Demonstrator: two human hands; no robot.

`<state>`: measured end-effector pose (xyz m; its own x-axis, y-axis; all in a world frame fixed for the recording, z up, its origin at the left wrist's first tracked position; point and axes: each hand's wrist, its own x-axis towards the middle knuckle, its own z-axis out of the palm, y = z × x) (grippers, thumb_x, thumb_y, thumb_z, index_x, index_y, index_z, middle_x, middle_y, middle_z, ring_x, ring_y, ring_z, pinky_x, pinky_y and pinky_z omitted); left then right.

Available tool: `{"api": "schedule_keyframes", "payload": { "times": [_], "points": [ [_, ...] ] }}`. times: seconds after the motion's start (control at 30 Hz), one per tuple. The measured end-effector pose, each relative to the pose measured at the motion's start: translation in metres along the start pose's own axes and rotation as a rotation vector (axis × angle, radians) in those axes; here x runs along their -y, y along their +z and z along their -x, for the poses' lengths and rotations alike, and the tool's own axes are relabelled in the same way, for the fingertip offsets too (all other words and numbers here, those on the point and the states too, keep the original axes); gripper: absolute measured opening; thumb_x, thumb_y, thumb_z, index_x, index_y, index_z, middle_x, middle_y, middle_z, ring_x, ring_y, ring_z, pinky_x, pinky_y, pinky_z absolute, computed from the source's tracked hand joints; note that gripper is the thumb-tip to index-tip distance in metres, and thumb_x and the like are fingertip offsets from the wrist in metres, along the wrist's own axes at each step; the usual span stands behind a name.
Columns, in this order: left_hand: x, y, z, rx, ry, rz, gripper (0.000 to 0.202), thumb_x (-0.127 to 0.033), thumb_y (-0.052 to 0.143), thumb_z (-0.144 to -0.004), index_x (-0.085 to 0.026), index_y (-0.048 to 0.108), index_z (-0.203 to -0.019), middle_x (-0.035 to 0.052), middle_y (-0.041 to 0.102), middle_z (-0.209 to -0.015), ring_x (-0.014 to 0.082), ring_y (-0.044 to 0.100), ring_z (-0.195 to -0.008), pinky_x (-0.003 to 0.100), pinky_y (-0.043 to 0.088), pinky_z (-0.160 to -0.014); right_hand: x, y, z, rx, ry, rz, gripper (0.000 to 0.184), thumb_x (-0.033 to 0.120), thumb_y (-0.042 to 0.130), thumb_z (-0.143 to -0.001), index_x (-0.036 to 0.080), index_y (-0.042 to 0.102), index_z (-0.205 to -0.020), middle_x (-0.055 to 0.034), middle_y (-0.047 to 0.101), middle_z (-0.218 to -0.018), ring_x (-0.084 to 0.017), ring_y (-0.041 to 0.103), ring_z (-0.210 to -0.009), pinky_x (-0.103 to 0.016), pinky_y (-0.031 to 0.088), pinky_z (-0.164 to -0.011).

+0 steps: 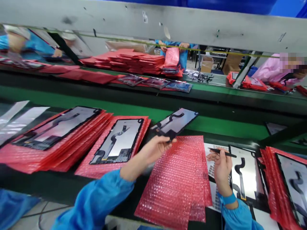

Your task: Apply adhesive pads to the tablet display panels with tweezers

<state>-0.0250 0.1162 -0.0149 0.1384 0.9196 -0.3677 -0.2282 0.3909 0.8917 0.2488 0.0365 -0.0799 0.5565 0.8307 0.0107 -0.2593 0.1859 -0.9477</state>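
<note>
Nearest me, a blue sleeve (96, 198) leads to my left hand (157, 148), fingers pinching a screen panel (177, 124) near the far end of red pouches (172, 182); a slack pinch could drop it. My right hand (223, 169) grips black tweezers (229, 154); careless contact could scratch the panel.

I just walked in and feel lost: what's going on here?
Someone in blue sleeves holds a screen panel in the left hand, near the far end of some red bubble bags. The right hand holds a thin black tool beside another panel. More panels lie on stacked red bags to the left.
</note>
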Motion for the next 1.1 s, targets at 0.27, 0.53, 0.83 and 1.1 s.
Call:
{"api": "schedule_keyframes", "payload": {
  "times": [0.27, 0.53, 0.83, 1.1],
  "points": [
    [0.140, 0.053, 0.159, -0.202, -0.193, 0.310, 0.043, -0.043, 0.095, -0.069, -0.026, 0.065, -0.093, 0.0044, 0.082, -0.113, 0.0336, 0.076, -0.117, 0.046, 0.064, -0.100, 0.021, -0.029, -0.019, -0.021, -0.051, 0.042, 0.045, 0.060, 0.077, -0.090, 0.019, 0.064, -0.105, -0.0052, 0.082, -0.081, -0.022, 0.080, -0.063, -0.032, 0.063, -0.059],
    [0.159, 0.054, 0.185, -0.105, -0.477, 0.380, 0.053, -0.055, 0.097, -0.068, -0.028, 0.068, -0.103, 0.0057, 0.080, -0.123, 0.0305, 0.077, -0.117, 0.038, 0.062, -0.096, 0.039, -0.066, -0.004, 0.134, 0.146, 0.403, 0.052, 0.066, 0.077, -0.089, 0.017, 0.064, -0.104, -0.0073, 0.080, -0.075, -0.025, 0.081, -0.069, -0.033, 0.065, -0.061],
    [0.115, 0.014, 0.162, 0.718, -0.471, -0.320, 0.049, -0.063, 0.053, -0.104, -0.017, 0.068, -0.104, 0.0090, 0.078, -0.088, 0.0160, 0.074, -0.074, 0.024, 0.053, -0.065, 0.021, -0.082, 0.006, 0.222, 0.256, 0.576, 0.048, 0.066, 0.069, -0.095, 0.021, 0.061, -0.107, -0.0078, 0.081, -0.082, -0.024, 0.081, -0.074, -0.036, 0.067, -0.068],
    [0.098, 0.043, 0.091, 0.612, 0.809, -1.376, 0.040, -0.027, 0.047, -0.107, -0.007, 0.057, -0.140, 0.0160, 0.077, -0.107, 0.0291, 0.077, -0.086, 0.045, 0.066, -0.072, 0.026, -0.081, 0.002, 0.239, 0.274, 0.624, 0.044, 0.065, 0.068, -0.097, 0.021, 0.061, -0.104, -0.0062, 0.079, -0.081, -0.022, 0.078, -0.068, -0.035, 0.066, -0.062]
  ]
}}
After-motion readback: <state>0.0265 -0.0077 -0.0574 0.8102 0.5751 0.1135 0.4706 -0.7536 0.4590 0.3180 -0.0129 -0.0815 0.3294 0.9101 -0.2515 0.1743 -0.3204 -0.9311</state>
